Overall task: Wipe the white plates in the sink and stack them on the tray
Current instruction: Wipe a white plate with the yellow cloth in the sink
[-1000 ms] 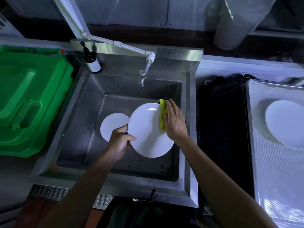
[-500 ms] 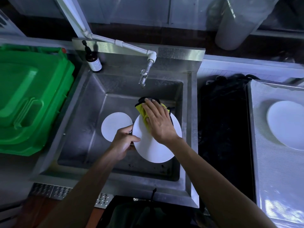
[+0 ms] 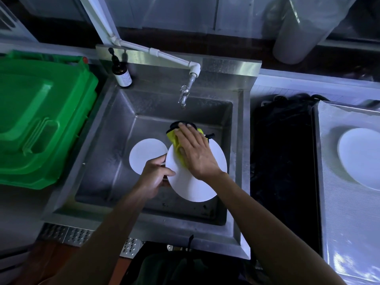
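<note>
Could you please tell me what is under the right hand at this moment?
A yellow cloth lies under the right hand, pressed on the white plate that the left hand holds. The hand covers most of the cloth.

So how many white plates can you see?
3: the held plate being wiped over the sink, one plate lying in the sink, one plate on the tray. More may be hidden.

Kitchen, steel sink [image 3: 115,124], tap [image 3: 185,93], green bin [image 3: 41,120]

You face a steel backsplash [image 3: 226,63] under a dim wall, with a white pipe [image 3: 156,53] slanting down to the tap [image 3: 185,95]. A green bin lid [image 3: 41,120] lies left; perforated floor grating [image 3: 67,235] runs below.
</note>
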Available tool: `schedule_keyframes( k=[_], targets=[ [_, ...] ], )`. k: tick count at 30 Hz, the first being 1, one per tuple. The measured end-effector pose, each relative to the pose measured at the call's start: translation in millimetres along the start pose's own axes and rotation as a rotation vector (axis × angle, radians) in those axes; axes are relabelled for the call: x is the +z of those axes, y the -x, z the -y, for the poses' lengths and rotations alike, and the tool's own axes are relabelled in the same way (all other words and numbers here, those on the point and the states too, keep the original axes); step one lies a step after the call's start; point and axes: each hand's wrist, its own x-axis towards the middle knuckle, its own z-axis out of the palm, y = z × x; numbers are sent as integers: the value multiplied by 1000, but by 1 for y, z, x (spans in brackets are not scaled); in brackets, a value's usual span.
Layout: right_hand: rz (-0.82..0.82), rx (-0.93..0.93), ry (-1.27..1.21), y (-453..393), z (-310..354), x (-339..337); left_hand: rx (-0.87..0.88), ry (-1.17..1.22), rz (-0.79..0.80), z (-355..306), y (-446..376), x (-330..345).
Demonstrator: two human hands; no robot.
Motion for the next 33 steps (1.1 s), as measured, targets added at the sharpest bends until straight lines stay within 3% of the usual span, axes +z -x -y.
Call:
schedule_keyframes(
  k=[6, 20, 33],
  targets=[
    [-5, 280, 21, 3, -34, 3, 26, 103, -81, 2, 3, 2],
    [9, 494, -47, 39, -33, 19, 59, 290, -235, 3, -2, 24],
    [40, 416, -232, 49, 30, 31, 50, 404, -254, -1, -7, 32]
  ],
)
